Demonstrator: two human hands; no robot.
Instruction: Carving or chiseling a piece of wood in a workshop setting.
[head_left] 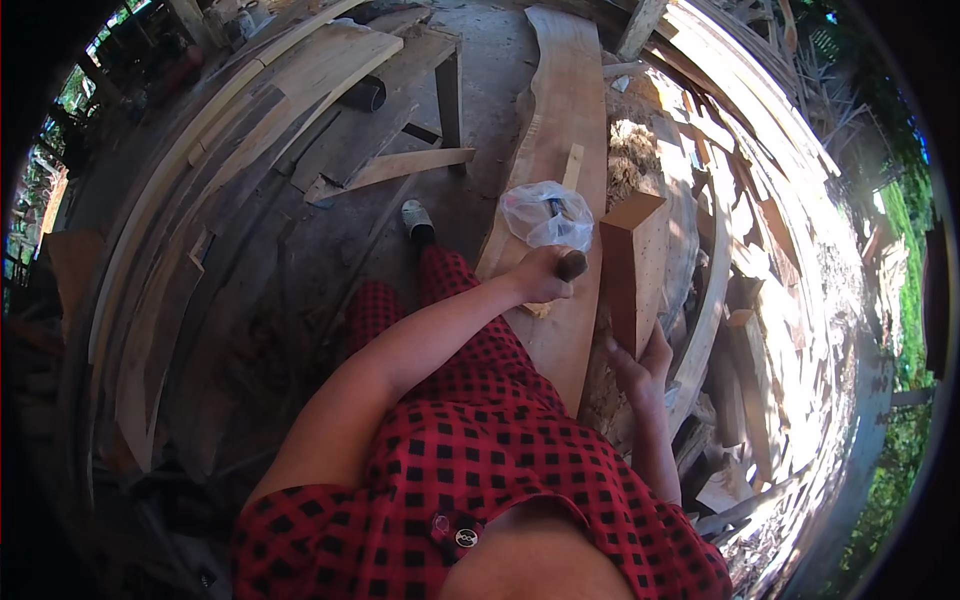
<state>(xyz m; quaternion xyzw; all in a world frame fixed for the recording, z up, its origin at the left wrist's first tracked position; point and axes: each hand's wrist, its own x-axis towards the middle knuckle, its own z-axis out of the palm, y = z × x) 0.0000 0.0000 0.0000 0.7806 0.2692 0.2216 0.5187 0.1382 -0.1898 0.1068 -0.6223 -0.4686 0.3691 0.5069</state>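
Head view: left hand (545,276) wrapped round dark-brown rounded handle (572,265), translucent plastic bag (545,213) at its twelve o'clock, right hand (642,368) pinching brown-and-tan wooden block (640,270) at six o'clock end.

A squared wooden block (638,268) rises from the right hand (642,368), a dark handle (571,265) from the left hand (542,276)

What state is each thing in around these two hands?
Left hand: closed around a handle.
Dark handle: held, rounded end showing.
Right hand: gripping a block.
Wooden block: held at its near end.
Plastic bag: crumpled, see-through, contents unclear.
Long plank: lying flat, one edge wavy.
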